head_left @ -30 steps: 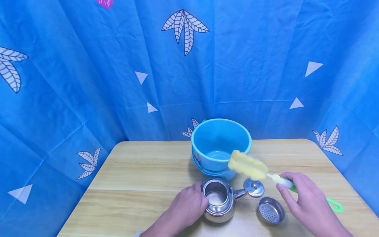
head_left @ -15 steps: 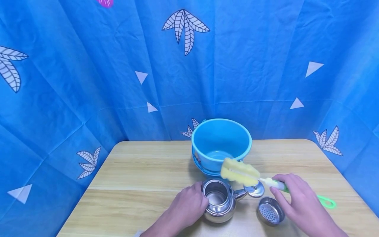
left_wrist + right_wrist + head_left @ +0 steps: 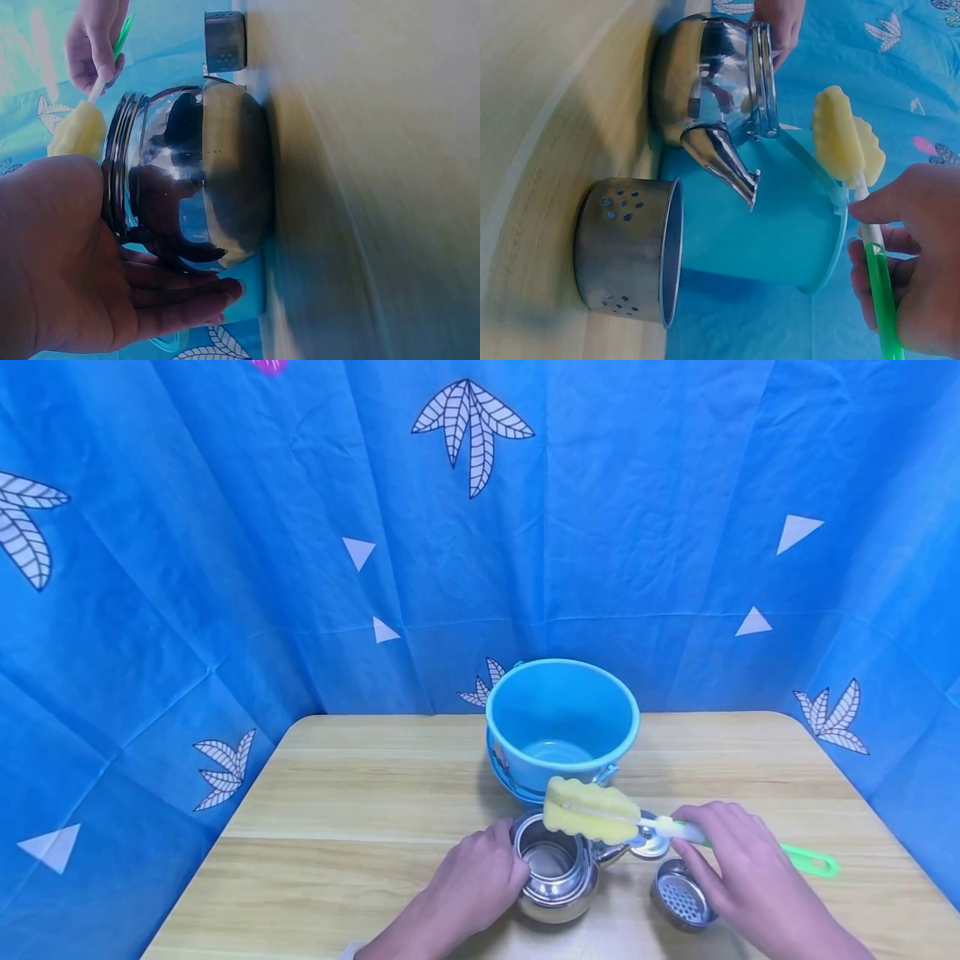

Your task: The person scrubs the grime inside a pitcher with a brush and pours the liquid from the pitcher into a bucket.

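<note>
A shiny steel teapot stands on the table with its mouth uncovered and its spout pointing right. My left hand grips it at the handle side; in the left wrist view the fingers pass behind the handle. My right hand holds a sponge bottle brush by its white and green handle. The brush's yellow head is above the right part of the teapot's mouth, tilted slightly downward to the right. A perforated steel strainer stands upright on the table, below and left of my right hand in the head view.
A blue bucket stands just behind the teapot. The steel lid lies beside the spout, partly hidden by the brush. The wooden table reaches to a blue patterned curtain at the back and sides.
My right hand has moved left with the brush, and the yellow head has come down and left from in front of the bucket to over the teapot. The left hand and teapot stay put.
</note>
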Demonstrator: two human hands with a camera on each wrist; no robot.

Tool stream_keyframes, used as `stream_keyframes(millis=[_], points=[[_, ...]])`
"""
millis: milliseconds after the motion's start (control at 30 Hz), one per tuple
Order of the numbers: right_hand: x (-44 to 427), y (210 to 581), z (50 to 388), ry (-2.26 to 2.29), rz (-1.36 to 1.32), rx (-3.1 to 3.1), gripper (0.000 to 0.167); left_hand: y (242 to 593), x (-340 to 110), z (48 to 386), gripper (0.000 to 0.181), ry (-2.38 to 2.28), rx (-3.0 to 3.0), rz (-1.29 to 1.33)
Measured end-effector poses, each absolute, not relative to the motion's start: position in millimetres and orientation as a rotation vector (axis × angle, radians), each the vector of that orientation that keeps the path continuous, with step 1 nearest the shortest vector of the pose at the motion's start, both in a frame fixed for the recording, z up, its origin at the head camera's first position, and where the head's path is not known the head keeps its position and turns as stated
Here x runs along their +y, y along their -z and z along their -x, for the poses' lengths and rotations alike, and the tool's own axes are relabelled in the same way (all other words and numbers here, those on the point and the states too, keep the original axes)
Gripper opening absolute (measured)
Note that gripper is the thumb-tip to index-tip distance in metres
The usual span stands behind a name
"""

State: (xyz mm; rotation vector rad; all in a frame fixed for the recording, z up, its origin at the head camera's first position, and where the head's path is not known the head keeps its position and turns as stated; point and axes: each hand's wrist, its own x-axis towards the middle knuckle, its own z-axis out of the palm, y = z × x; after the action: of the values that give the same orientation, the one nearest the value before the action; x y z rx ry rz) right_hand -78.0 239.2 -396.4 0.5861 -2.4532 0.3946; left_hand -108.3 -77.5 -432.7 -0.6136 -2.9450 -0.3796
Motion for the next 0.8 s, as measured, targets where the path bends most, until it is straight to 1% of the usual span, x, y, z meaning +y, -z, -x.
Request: stream_keyframes(millis=[33, 100, 167, 200, 367, 500, 800], points=[[238.7, 396.4, 78.1, -0.387, -0.597, -2.45, 0.04, 432.7, -77.5, 108.3, 0.042, 0.379, -2.946, 0.614], [237.9, 396.6, 78.8, -0.372, -0.612, -2.448, 0.031, 432.5, -77.5, 108.3, 0.043, 0.377, -2.945, 0.613], [236.8, 396.2, 79.2, -0.355, -0.628, -2.444, 0.029, 432.4, -77.5, 108.3, 0.043, 0.373, -2.944, 0.612], [236.4, 395.9, 79.5, -0.345, -0.637, -2.443, 0.03, 432.3, -77.5, 108.3, 0.043, 0.372, -2.947, 0.612], [232.9, 394.3, 81.8, -0.311, -0.696, -2.41, 0.052, 431.7, -77.8, 108.0, 0.045, 0.365, -2.971, 0.612], [229.6, 392.3, 83.6, -0.283, -0.733, -2.403, 0.064, 432.1, -77.9, 108.2, 0.045, 0.364, -2.962, 0.623], [225.0, 386.4, 87.5, -0.239, -0.807, -2.366, 0.064, 431.6, -77.9, 108.6, 0.046, 0.357, -2.958, 0.637]])
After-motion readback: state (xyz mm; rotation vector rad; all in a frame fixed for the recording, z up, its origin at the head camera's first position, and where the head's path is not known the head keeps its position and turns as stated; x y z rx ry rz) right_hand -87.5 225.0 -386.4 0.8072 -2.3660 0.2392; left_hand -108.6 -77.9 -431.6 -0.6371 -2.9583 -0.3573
